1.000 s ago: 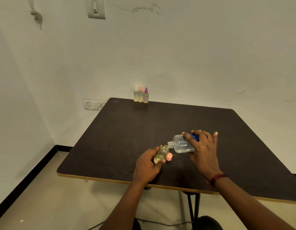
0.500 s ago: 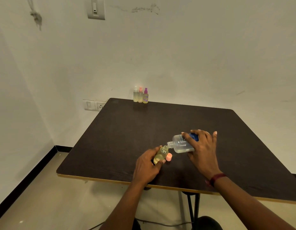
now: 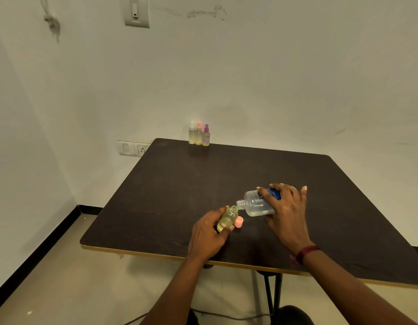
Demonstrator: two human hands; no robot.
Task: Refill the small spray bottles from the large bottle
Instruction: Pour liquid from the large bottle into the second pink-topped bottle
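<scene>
Dark table [image 3: 170, 198] against white wall. Left hand [image 3: 209, 235] wraps the uncapped small bottle [image 3: 227, 219], tilted. Right hand [image 3: 286, 208] grips the large bottle [image 3: 256, 204] tipped sideways, neck at small bottle's mouth. Pink cap [image 3: 239, 222] beside it. Three spray bottles [image 3: 199, 135] at far edge.

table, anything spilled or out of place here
Nothing stands out. No spill shows on the table; the pink cap lies beside the open small bottle, normal with the large bottle tipped to it.
</scene>
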